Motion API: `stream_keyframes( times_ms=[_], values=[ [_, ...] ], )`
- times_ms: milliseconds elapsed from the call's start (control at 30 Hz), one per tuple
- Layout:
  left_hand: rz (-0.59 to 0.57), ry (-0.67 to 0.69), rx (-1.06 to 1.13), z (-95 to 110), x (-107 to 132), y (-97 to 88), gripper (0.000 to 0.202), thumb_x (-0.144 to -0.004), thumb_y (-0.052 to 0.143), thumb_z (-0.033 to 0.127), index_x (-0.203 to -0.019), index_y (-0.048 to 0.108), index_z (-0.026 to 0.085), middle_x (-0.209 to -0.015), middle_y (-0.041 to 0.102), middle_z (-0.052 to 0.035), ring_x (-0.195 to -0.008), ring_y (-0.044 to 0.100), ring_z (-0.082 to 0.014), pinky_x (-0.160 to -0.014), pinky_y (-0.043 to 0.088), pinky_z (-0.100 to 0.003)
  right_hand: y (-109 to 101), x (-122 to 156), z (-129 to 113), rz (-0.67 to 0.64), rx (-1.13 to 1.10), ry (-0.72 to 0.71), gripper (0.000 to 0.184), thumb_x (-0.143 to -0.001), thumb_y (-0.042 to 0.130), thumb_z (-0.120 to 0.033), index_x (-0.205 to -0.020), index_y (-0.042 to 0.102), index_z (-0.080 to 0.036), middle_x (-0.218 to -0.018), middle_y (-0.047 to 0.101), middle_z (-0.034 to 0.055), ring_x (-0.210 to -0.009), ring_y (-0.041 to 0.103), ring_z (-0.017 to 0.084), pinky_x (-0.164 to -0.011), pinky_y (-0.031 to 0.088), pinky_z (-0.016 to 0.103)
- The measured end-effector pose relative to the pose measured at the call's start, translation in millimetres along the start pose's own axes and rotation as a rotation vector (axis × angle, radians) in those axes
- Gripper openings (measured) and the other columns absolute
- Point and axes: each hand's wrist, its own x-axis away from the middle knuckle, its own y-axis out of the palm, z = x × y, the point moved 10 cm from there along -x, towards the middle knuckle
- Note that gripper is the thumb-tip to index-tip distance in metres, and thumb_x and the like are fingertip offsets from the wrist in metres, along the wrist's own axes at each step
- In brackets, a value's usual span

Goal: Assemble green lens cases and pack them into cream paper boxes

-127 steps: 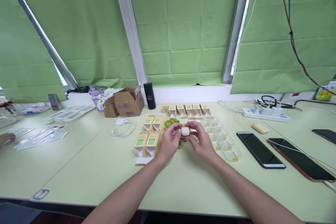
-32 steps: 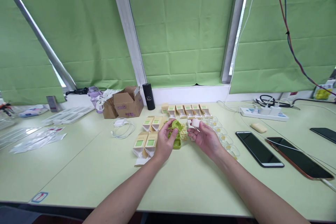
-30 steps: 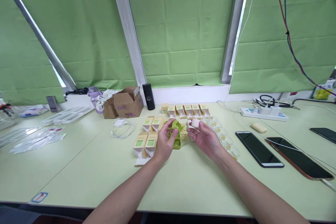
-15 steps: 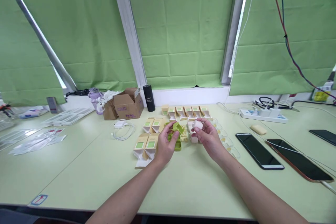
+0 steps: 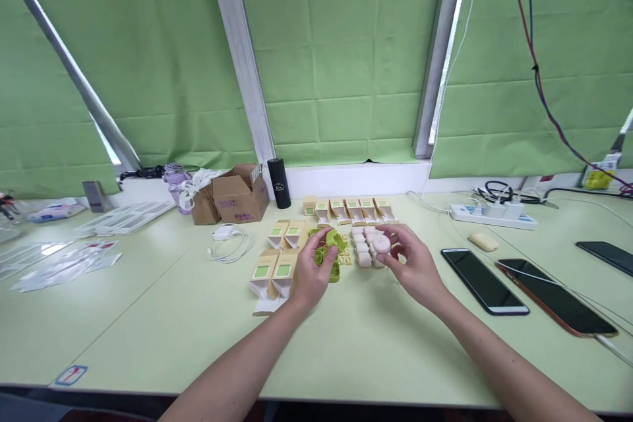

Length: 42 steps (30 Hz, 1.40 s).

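My left hand (image 5: 310, 270) pinches a small green case (image 5: 334, 240) above more green cases (image 5: 330, 264) lying on the table. My right hand (image 5: 414, 265) grips a small pale pink rounded piece (image 5: 381, 244) in its fingertips, just right of a cluster of similar pale pieces (image 5: 363, 247). Tan cartons with green labels (image 5: 275, 271) lie left of my left hand. A row of open tan cartons (image 5: 353, 210) stands behind both hands.
Two phones (image 5: 483, 270) (image 5: 556, 297) lie to the right, beside a pale bar (image 5: 482, 241) and a white power strip (image 5: 490, 215). A black cylinder (image 5: 279, 182), cardboard boxes (image 5: 240, 194), a white cable (image 5: 230, 242) and clear packets (image 5: 64, 265) lie left and behind.
My right hand moved right and down with the pale piece, away from the green case. My left hand kept hold of the green case. Four seconds ago both hands held them together.
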Motion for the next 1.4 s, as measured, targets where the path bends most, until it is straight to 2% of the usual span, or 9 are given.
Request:
stream_keyframes(
  times_ms=[67, 167, 267, 433, 633, 900, 1133, 1400],
  values=[
    [0.002, 0.001, -0.002, 0.2, 0.4, -0.1, 0.051, -0.098, 0.070, 0.051, -0.139, 0.064, 0.021, -0.135, 0.070, -0.0137, -0.124, 0.067, -0.0289, -0.106, 0.053, -0.041, -3.2, 6.3, 0.9, -0.032, 0.166, -0.037, 0.036, -0.088, 0.070, -0.023, -0.124, 0.066, -0.027, -0.113, 0.069, 0.0066, -0.082, 0.065, 0.021, -0.068, 0.055, 0.037],
    [0.004, 0.007, -0.003, 1.8, 0.7, -0.3, 0.052, -0.097, 0.071, 0.052, -0.139, 0.065, 0.021, -0.135, 0.070, -0.0139, -0.124, 0.067, -0.0298, -0.106, 0.053, -0.041, 0.4, 18.2, 2.5, -0.106, 0.382, -0.129, 0.030, -0.091, 0.061, -0.013, -0.118, 0.063, -0.025, -0.112, 0.072, 0.0074, -0.093, 0.067, 0.026, -0.080, 0.055, 0.042],
    [0.003, 0.011, 0.005, 2.8, 0.7, 0.0, 0.052, -0.097, 0.072, 0.052, -0.138, 0.066, 0.021, -0.133, 0.070, -0.0138, -0.123, 0.067, -0.0298, -0.106, 0.053, -0.040, 11.6, 29.8, 3.0, -0.176, 0.595, -0.238, 0.031, -0.090, 0.055, -0.005, -0.113, 0.065, -0.024, -0.113, 0.074, 0.0091, -0.102, 0.066, 0.030, -0.086, 0.051, 0.044],
    [0.000, 0.022, 0.003, 1.2, 0.5, 0.6, 0.051, -0.097, 0.072, 0.050, -0.137, 0.066, 0.021, -0.131, 0.071, -0.0139, -0.122, 0.067, -0.0298, -0.107, 0.052, -0.042, 26.6, 38.9, 3.2, -0.228, 0.845, -0.338, 0.037, -0.082, 0.056, 0.005, -0.104, 0.069, -0.022, -0.103, 0.077, 0.0083, -0.101, 0.064, 0.030, -0.089, 0.043, 0.043],
    [-0.002, 0.029, -0.007, -0.3, 0.7, 0.8, 0.051, -0.097, 0.071, 0.050, -0.138, 0.066, 0.021, -0.131, 0.071, -0.0139, -0.123, 0.067, -0.0299, -0.108, 0.051, -0.042, 31.3, 41.3, 4.6, -0.227, 0.929, -0.374, 0.040, -0.073, 0.059, 0.005, -0.100, 0.070, -0.021, -0.106, 0.074, 0.0087, -0.102, 0.061, 0.030, -0.087, 0.039, 0.042],
    [-0.009, 0.023, -0.027, -1.8, 1.1, 1.2, 0.051, -0.098, 0.070, 0.051, -0.139, 0.065, 0.021, -0.132, 0.070, -0.0145, -0.123, 0.066, -0.0305, -0.108, 0.052, -0.044, 35.7, 41.4, 11.5, -0.255, 0.983, -0.347, 0.034, -0.073, 0.060, 0.003, -0.094, 0.070, -0.022, -0.098, 0.072, 0.0091, -0.099, 0.060, 0.030, -0.088, 0.039, 0.043],
    [-0.008, 0.009, 0.026, -2.2, 1.1, 2.0, 0.050, -0.097, 0.073, 0.049, -0.138, 0.065, 0.021, -0.131, 0.070, -0.0139, -0.124, 0.066, -0.0299, -0.108, 0.051, -0.042, 28.7, 38.7, 14.1, -0.208, 0.991, -0.317, 0.049, -0.078, 0.062, 0.000, -0.122, 0.068, -0.019, -0.117, 0.074, 0.0128, -0.111, 0.060, 0.033, -0.091, 0.042, 0.044],
    [-0.010, -0.008, 0.292, -4.6, -3.1, 5.1, 0.054, -0.089, 0.082, 0.045, -0.134, 0.064, 0.020, -0.129, 0.071, -0.0142, -0.122, 0.067, -0.0292, -0.105, 0.053, -0.041, 11.0, 30.3, 8.2, -0.121, 0.891, -0.281, 0.044, -0.082, 0.063, -0.002, -0.120, 0.068, -0.022, -0.116, 0.076, 0.0102, -0.111, 0.062, 0.033, -0.091, 0.046, 0.045]
  ],
)
